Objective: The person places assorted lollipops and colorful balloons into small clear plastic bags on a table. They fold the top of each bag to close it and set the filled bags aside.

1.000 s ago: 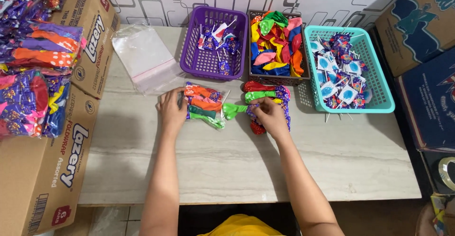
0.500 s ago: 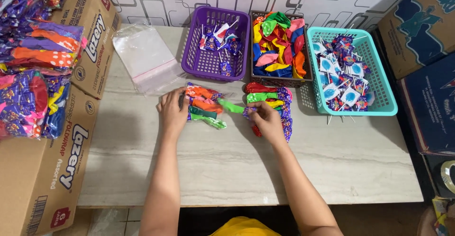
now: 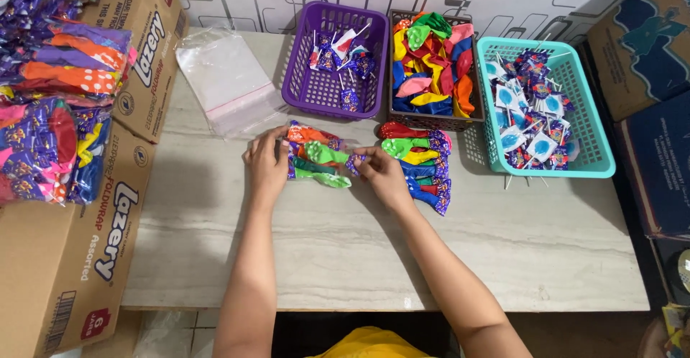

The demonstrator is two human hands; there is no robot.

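Here a small packet of balloons [image 3: 316,162] lies on the pale table [image 3: 546,257], pinched between both hands — the left hand [image 3: 267,164] grips its near end, the right hand [image 3: 382,173] closes on the other. Just beyond the right hand rests a second balloon bundle [image 3: 420,164]; past the fingers stand three baskets — purple [image 3: 302,77], brown [image 3: 431,121], teal [image 3: 596,157].

Ahead of me a purple plastic basket [image 3: 302,85] of wrapped lollipops, a brown basket [image 3: 435,120] heaped with loose balloons, a teal basket [image 3: 596,142]; clear zip bags [image 3: 228,77] and cardboard boxes [image 3: 86,257] left, on the pale stone surface [image 3: 546,250].
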